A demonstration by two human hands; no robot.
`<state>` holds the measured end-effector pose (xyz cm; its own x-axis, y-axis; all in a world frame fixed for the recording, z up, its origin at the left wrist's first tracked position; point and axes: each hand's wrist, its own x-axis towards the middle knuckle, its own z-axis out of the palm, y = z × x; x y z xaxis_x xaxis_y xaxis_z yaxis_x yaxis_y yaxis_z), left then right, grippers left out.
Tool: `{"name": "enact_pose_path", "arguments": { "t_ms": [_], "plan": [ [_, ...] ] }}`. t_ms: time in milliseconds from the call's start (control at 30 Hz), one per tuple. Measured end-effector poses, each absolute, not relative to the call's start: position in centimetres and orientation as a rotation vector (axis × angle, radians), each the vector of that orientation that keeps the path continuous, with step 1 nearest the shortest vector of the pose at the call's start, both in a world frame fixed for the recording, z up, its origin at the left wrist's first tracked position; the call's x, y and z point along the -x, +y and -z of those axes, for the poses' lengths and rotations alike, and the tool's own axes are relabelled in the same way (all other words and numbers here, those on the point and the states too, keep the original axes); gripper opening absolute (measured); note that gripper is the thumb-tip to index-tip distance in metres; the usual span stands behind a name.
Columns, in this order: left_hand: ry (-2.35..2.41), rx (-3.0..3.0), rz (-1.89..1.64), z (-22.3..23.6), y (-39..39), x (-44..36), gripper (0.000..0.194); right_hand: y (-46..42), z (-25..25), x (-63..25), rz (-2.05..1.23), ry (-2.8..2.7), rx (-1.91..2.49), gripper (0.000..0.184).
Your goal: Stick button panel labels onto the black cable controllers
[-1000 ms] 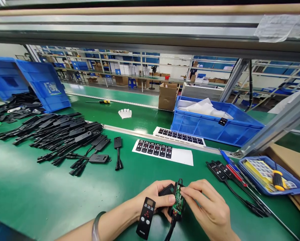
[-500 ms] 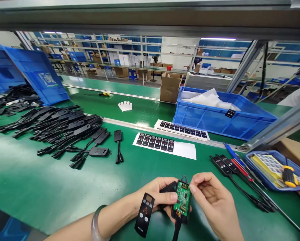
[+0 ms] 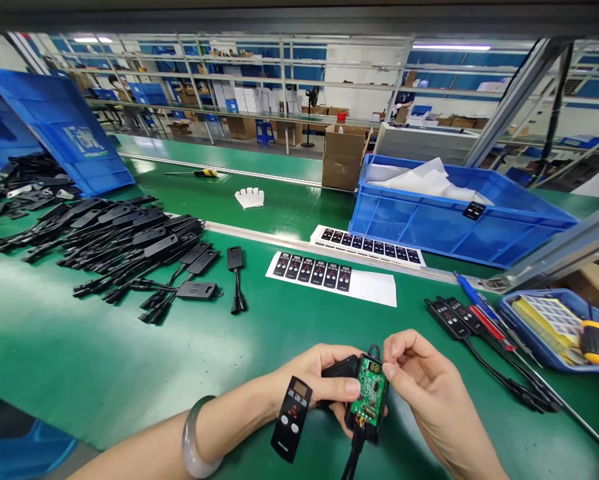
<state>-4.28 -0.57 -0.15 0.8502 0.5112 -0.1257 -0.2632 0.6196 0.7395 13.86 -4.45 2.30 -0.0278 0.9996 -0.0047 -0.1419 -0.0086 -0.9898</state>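
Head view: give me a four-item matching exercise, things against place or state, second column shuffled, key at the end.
Things
1. Circuit board
2. White glove-shaped item
3. Bracelet
4. Blue bin at right

Place or state
A. Worn on the left arm
B. Holds white sheets
C. Sits exposed in an open black case in the grip of the left hand
D. Lies on a green surface, to the left of the cardboard box

Pairs: 1-C, 2-D, 3-A, 4-B
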Motion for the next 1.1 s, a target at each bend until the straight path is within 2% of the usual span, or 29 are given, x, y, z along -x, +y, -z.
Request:
{"name": "enact_pose_path", "arguments": {
  "t_ms": [333,633,867,1100],
  "plan": [
    [0.366,-0.815,-0.47,0.0,-0.6,4.3,0.039,-4.5,-2.0,-14.0,-1.318,-1.191,1.111,0.011],
    [0.384,-0.828,-0.478,0.2,-1.0,4.1,0.039,-4.6,-1.6,-13.0,-1.338,-1.149,1.157,0.017],
    [0.353,-0.798,-0.475,0.8,-1.2,3.9,0.045,-4.6,-1.5,-13.0,-1.472,-1.135,1.081,0.014],
    [0.309,-0.807,-0.472,1.4,-1.4,3.9,0.041,-4.8,-2.1,-13.2,-1.582,-1.063,1.054,0.016]
  ]
}}
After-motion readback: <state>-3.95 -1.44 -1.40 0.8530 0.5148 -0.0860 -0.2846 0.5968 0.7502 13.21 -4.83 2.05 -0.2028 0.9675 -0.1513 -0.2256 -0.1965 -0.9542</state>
